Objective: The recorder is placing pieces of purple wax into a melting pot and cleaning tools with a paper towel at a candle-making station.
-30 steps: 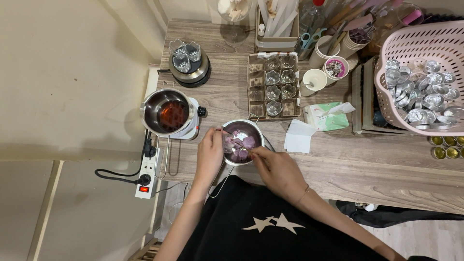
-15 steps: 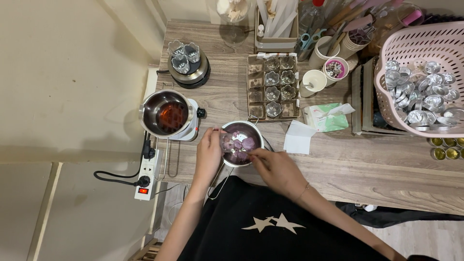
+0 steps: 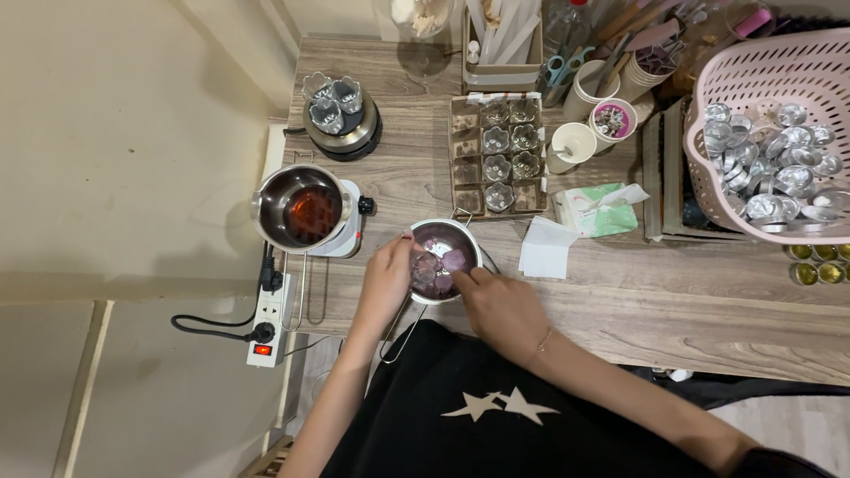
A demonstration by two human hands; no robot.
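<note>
1. At far left, a white power strip hangs at the edge of the wooden table, with a black plug in it and a red switch lit.
2. Just right of it, a steel pot sits on a small white hot plate; the pot holds dark reddish liquid, which looks already melted.
3. Behind it, a round black warmer carries a few flower-shaped metal cups.
4. At the centre front edge of the table stands a small steel pan with a wire handle pointing toward the person. Inside lie purple and pink chunks (probably wax), solid and separate, so nothing in this pan looks melted yet.
5. The left hand curls over the pan's left rim, fingers closed on the rim or on a chunk; I cannot tell which.
6. The right hand reaches in from the right, fingertips together and touching the chunks.
7. Behind the pan, a tray of flower moulds looks mostly empty, so any pouring seems still to come.
8. Further right lie white paper and a green packet.
9. At far right, a pink basket holds many small metal cups.
</note>
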